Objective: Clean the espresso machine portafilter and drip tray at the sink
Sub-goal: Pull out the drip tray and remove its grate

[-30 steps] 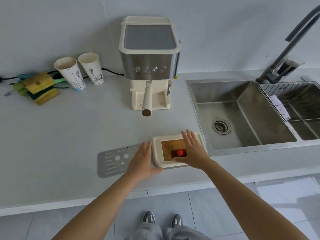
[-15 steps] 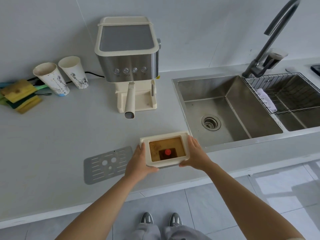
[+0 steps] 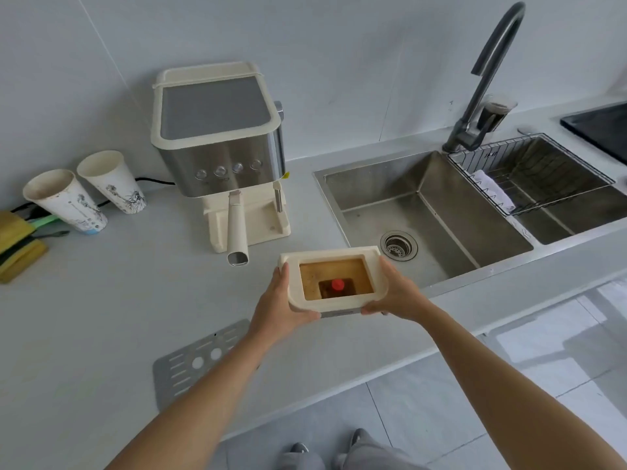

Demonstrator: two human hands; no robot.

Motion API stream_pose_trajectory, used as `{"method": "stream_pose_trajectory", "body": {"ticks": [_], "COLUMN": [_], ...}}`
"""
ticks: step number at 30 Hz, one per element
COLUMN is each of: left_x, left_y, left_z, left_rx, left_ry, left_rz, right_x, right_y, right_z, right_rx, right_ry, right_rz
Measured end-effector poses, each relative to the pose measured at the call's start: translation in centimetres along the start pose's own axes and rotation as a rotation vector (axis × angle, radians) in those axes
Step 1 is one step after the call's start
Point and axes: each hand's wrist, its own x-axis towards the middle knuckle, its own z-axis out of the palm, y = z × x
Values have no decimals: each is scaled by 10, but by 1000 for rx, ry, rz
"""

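The left hand (image 3: 278,310) and right hand (image 3: 397,296) are gripping the cream drip tray (image 3: 330,255) by its two short sides, close to the sink's (image 3: 441,212) near left corner. Brown liquid (image 3: 312,276) and a red float (image 3: 337,284) are sitting inside. Behind, the portafilter (image 3: 235,228) is sticking out of the espresso machine (image 3: 217,130); a metal grate (image 3: 190,364) is lying on the counter (image 3: 118,293).

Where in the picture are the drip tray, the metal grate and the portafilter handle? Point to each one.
drip tray (image 3: 332,256): head view, on the cream back rim.
metal grate (image 3: 173,378): head view, on the slotted part near its left edge.
portafilter handle (image 3: 235,228): head view, on the middle of the handle.
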Motion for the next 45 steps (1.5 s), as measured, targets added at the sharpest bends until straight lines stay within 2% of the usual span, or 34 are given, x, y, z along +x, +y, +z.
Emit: {"method": "stream_pose_trajectory", "body": {"ticks": [5, 12, 23, 37, 45], "left_x": [31, 91, 171, 233, 263], "left_y": [36, 99, 186, 213, 223], "left_z": [-2, 30, 92, 98, 89], "left_rx": [-11, -67, -126, -80, -73], "left_ry": [-5, 23, 64, 51, 42], "left_rz": [24, 15, -155, -201, -200], "right_x": [16, 60, 123, 163, 181], "right_y": [10, 48, 108, 133, 143], "right_z": [-36, -114, -233, -261, -258], "right_rx": [120, 147, 160, 362, 511], "right_ry": [24, 0, -105, -189, -202], "right_rz": [-24, -58, -27, 35, 162]}}
